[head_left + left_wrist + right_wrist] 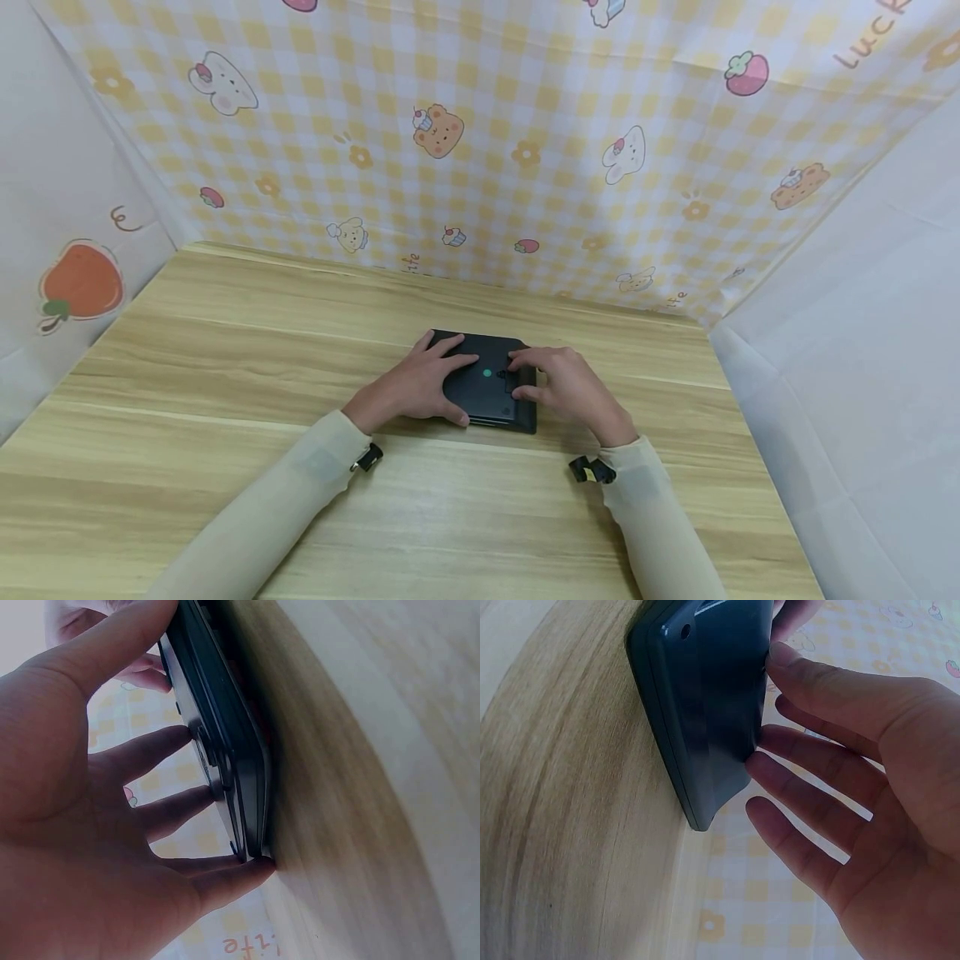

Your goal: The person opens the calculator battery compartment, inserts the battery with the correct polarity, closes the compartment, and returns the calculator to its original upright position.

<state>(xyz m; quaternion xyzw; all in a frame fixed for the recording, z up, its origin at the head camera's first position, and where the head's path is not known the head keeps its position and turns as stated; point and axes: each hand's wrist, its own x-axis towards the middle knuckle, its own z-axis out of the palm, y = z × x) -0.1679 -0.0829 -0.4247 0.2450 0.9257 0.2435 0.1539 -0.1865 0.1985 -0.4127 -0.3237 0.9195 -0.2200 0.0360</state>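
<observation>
A dark desktop calculator (480, 400) lies face down on the wooden table, a round green sticker on its back and a small battery cover (512, 382) toward its right side. Spread across its left part, my left hand (420, 385) has the thumb at the near edge and fingertips on the back. In the left wrist view the little finger (236, 883) reaches past the calculator's edge. My right hand (573, 385) touches the back around the battery cover, thumb and fingers apart. The right wrist view shows its fingertips (761, 765) right at the back surface.
The wooden table (225, 350) runs back to a yellow checked cloth (480, 167) with cartoon prints. White cloth hangs on the left (67, 192) and right (862, 333) sides. Each sleeve cuff has a small black wrist device (592, 471).
</observation>
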